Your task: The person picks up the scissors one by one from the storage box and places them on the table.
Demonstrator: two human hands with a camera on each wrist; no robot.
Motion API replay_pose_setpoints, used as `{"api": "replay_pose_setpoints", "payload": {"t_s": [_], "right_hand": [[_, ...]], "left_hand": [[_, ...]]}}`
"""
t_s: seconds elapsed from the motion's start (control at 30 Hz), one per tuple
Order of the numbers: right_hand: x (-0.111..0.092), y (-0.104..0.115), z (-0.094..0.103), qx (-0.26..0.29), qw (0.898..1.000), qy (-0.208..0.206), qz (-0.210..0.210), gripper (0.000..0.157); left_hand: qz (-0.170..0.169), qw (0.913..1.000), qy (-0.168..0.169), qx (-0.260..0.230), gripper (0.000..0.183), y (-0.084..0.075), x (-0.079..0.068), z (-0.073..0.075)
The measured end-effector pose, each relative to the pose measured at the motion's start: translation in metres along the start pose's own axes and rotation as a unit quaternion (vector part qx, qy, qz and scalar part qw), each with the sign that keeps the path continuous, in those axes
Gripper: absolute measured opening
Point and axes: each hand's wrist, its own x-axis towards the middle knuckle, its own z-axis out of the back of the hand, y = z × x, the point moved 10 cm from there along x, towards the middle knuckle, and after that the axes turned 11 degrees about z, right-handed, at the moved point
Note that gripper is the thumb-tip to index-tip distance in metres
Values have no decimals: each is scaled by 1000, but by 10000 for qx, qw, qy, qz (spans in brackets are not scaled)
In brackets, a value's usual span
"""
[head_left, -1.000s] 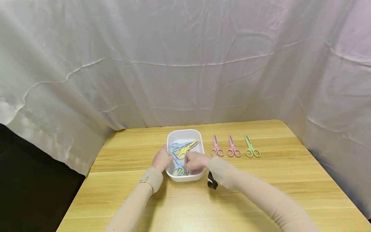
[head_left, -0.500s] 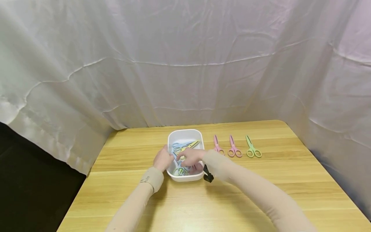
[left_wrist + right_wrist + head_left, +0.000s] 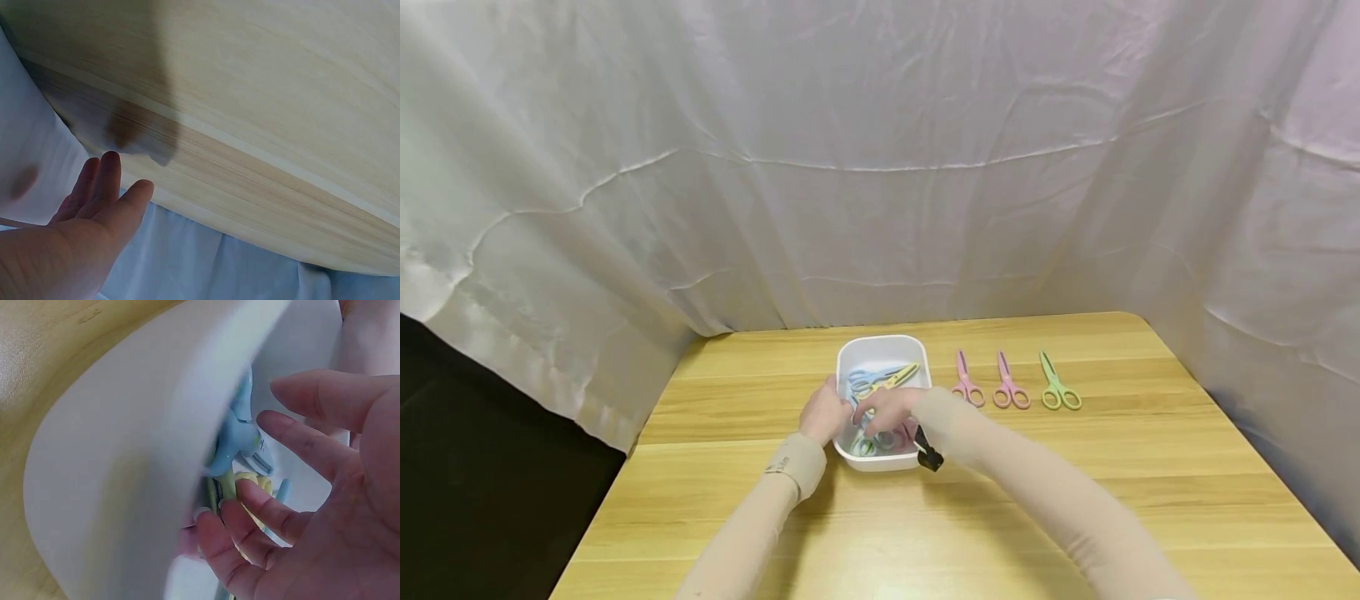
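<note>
A white box [image 3: 883,466] stands on the table with several pairs of scissors lying jumbled in it. Yellow scissors [image 3: 901,374] and light-blue scissors [image 3: 861,380] show towards its far end; pink handles [image 3: 906,432] and a green handle [image 3: 863,447] lie nearer me. My left hand [image 3: 825,414] rests at the box's left side, fingers extended in the left wrist view. Inside the box, my right hand [image 3: 886,407] hovers over the pile. In the right wrist view its fingers are spread and loosely bent beside blue scissors [image 3: 236,440] and a green blade [image 3: 228,485], pinching nothing.
To the right of the box, two pink scissors [image 3: 963,375] and one pair of green scissors [image 3: 1053,382] lie in a row, blades pointing away. A pale curtain [image 3: 880,250] hangs behind the wooden table [image 3: 880,542]. Black cloth [image 3: 490,467] is at the left.
My right hand has risen from the box's near right part and moved slightly left and away, its fingers loosening over the scissors. The left hand has stayed at the box's side.
</note>
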Motion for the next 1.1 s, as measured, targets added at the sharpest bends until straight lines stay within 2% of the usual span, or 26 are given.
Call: {"api": "replay_pose_setpoints", "payload": {"t_s": [0.23, 0.7, 0.8, 1.1], "right_hand": [[2, -3, -4, 368, 9993, 17, -98, 41], [1, -5, -5, -59, 9997, -65, -226, 36], [0, -6, -6, 107, 9996, -110, -244, 32], [-5, -9, -4, 704, 9952, -608, -304, 20]], "left_hand": [[-37, 10000, -19, 10, 66, -1, 2, -2], [-69, 9999, -80, -11, 66, 1, 4, -1], [-44, 10000, -86, 12, 64, 1, 3, -1], [-1, 9999, -75, 72, 70, 1, 2, 0]]}}
